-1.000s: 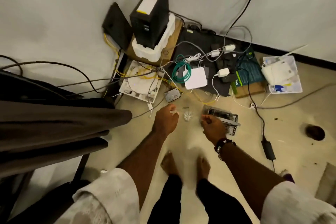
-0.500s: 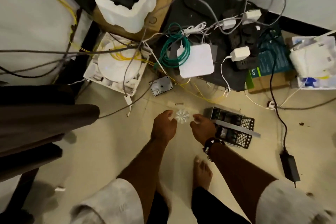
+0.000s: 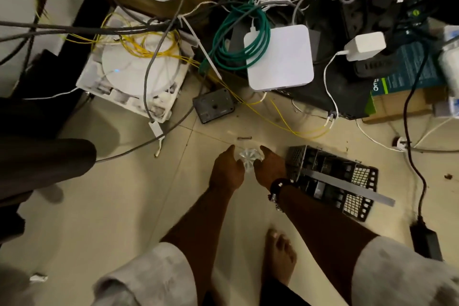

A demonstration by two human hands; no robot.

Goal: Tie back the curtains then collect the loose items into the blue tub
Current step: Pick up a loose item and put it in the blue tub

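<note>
A small clear faceted object lies low over the tiled floor between my two hands. My left hand curls round its left side and my right hand, with a beaded band at the wrist, curls round its right side. Index fingers reach past it and the thumbs close in under it. Dark fabric hangs in folds at the left edge. No blue tub is in view.
A short screw and a grey metal plate lie just beyond my hands. A black mesh tray sits right of my right hand. Behind are a white router, a green cable coil, tangled wires and a power adapter.
The camera has dropped closer to the floor. Both hands have closed in on the clear object from either side until they enclose it.
</note>
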